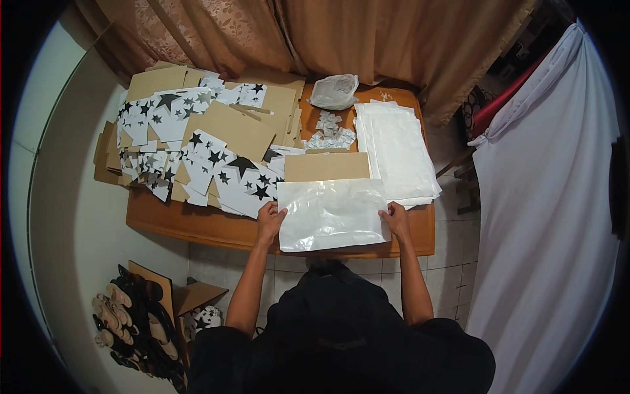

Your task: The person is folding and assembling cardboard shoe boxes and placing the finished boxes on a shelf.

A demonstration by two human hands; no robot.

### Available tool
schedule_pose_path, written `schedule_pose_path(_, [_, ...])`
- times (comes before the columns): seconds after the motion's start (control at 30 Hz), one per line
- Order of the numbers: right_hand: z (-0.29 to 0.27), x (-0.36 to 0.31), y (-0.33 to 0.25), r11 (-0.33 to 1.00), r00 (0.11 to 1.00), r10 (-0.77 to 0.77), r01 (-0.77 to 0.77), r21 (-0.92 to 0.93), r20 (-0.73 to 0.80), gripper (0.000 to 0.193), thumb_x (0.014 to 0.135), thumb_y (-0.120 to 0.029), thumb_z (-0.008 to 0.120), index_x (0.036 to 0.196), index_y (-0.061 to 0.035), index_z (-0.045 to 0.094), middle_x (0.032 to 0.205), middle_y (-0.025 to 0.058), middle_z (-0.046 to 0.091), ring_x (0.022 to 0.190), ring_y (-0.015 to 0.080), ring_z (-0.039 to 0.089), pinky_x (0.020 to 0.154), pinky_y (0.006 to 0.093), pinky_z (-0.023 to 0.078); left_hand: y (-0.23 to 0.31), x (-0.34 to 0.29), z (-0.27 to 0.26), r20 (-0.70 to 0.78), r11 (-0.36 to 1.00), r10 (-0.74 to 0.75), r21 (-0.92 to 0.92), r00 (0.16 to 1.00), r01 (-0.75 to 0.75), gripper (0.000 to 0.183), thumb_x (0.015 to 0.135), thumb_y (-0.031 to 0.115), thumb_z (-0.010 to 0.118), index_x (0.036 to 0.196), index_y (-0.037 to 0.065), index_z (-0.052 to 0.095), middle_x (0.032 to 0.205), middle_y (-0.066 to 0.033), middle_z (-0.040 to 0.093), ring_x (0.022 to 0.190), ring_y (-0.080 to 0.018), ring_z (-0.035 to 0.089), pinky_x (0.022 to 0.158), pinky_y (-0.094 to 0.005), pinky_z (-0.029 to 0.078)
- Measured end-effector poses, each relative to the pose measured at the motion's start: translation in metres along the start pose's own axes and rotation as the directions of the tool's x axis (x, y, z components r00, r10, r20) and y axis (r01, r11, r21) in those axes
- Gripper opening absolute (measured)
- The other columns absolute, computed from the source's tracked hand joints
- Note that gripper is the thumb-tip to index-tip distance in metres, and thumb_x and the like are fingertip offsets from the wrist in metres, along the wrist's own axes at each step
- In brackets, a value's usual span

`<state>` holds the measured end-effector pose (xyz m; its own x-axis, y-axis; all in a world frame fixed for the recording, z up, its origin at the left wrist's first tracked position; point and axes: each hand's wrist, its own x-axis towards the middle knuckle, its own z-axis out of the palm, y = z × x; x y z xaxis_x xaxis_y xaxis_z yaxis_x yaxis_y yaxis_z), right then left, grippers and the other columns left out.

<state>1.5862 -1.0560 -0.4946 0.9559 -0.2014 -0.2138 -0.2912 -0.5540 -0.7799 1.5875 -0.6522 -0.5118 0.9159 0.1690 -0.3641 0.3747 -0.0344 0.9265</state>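
Observation:
A glossy white plastic sheet or flat bag (pixel 333 213) lies spread at the table's front edge. My left hand (pixel 270 220) pinches its left side, and my right hand (pixel 395 219) pinches its right side, level with the left. Beyond its far edge a brown cardboard sheet (pixel 327 167) sticks out; I cannot tell whether the cardboard is inside the white plastic or beneath it. To the right, a stack of similar white sheets (pixel 396 148) reaches close to my right hand. Left of my left hand are white pieces printed with black stars (pixel 239 187).
A heap of brown cardboard (pixel 233 128) and star-printed pieces covers the left of the wooden table (pixel 197 220). Small white packets (pixel 330 138) lie near a translucent plastic bag (pixel 333 91) at the back. Shoes (pixel 134 322) stand at lower left; a white cloth (pixel 538 217) hangs at right.

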Motion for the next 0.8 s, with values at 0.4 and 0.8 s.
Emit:
schedule_pose_path(0.4, [-0.007, -0.018, -0.032, 0.940, 0.989, -0.074, 0.026, -0.341, -0.130, 0.047, 0.084, -0.021, 0.078, 0.122, -0.0002, 0.060, 0.102, 0.0169, 0.065, 0.096, 0.0328, 0.063, 0.080, 0.0421, 0.052, 0.020, -0.018, 0.024, -0.270, 0.815, 0.436, 0.522, 0.858, -0.250, 0.026, 0.087, 0.009, 0.073, 0.109, 0.000, 0.063, 0.101, -0.0139, 0.066, 0.096, -0.0263, 0.062, 0.086, -0.0413, 0.051])
schedule_pose_path(0.8, [0.077, -0.012, -0.037, 0.582, 0.725, -0.644, 0.671, -0.458, 0.243, 0.040, 0.078, -0.004, 0.067, 0.118, -0.0097, 0.068, 0.136, 0.0193, 0.056, 0.126, 0.0403, 0.051, 0.108, 0.0499, 0.041, 0.003, -0.021, 0.075, 0.547, 0.220, 0.313, 0.753, 0.776, -0.619, 0.068, 0.076, 0.012, 0.079, 0.140, 0.012, 0.053, 0.151, -0.0212, 0.040, 0.134, -0.0389, 0.043, 0.103, -0.0561, 0.040])
